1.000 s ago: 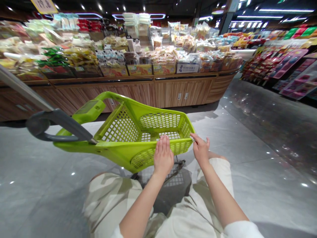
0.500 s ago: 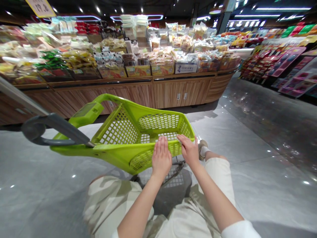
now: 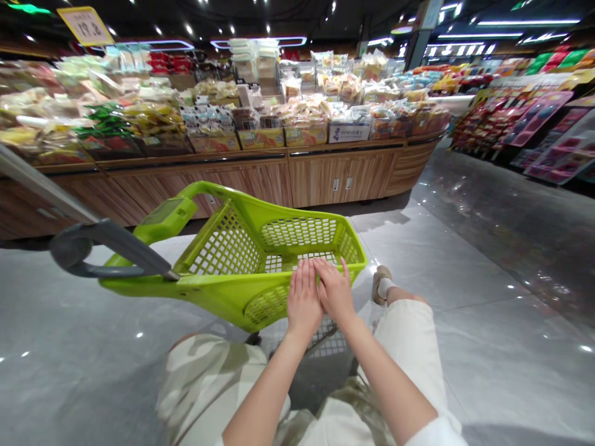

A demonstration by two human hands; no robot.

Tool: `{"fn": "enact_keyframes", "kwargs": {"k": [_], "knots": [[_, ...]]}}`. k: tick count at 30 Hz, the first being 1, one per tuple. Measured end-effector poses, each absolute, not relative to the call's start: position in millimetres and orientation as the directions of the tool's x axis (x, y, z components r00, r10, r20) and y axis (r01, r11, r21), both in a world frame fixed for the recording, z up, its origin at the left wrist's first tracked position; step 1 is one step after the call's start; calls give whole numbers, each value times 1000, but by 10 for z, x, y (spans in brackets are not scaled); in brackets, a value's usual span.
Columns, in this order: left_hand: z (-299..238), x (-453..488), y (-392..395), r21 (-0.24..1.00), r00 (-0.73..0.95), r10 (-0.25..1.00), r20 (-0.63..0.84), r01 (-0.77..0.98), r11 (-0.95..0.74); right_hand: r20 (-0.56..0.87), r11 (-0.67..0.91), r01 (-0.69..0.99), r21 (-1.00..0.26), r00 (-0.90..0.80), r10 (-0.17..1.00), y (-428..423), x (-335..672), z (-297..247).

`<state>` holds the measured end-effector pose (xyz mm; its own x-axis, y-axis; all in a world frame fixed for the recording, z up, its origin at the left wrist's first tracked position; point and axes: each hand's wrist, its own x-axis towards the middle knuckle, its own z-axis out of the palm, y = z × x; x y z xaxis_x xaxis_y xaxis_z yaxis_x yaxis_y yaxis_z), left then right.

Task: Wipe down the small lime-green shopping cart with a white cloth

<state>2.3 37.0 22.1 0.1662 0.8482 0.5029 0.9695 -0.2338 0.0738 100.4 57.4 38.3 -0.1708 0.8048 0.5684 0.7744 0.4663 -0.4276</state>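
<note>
A green shopping cart [image 3: 223, 285] stands sideways before me, its perforated basket holding no goods that I can see. My left hand [image 3: 305, 303] lies on the cart's near rim with its fingers stretched out flat. Right beside it, touching or nearly touching, my right hand [image 3: 335, 293] rests over the same rim, fingers extended and thumb apart. Neither hand is wrapped round anything. At the left end is the cart's grey curved handle [image 3: 116, 248].
Beyond the cart runs a wooden display counter [image 3: 344, 176] heaped with packaged snacks [image 3: 307, 114]. A price sign [image 3: 86, 26] hangs upper left. Shelves of hanging goods [image 3: 488, 121] stand at the right. My legs straddle the space below the cart, over shiny grey floor [image 3: 493, 334].
My right hand has slid left along the rim, from near the front corner to beside my left hand. The left hand stays nearly in place. The view has tilted slightly upward.
</note>
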Motion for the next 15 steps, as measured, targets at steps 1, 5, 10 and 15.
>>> {"fn": "enact_keyframes", "kwargs": {"k": [1,5,10,15], "knots": [[236,12,366,76,167,850,500,969,-235,572,485,767,-421,-190,798,582,1115,366],[299,-7,342,91,183,845,503,961,-262,571,417,783,-462,-98,815,697,1784,177],[312,44,330,125,170,840,516,955,-270,545,165,817,-553,205,813,795,1996,38],[260,66,345,134,150,836,527,957,-256,559,225,866,-447,73,826,654,1273,243]]}}
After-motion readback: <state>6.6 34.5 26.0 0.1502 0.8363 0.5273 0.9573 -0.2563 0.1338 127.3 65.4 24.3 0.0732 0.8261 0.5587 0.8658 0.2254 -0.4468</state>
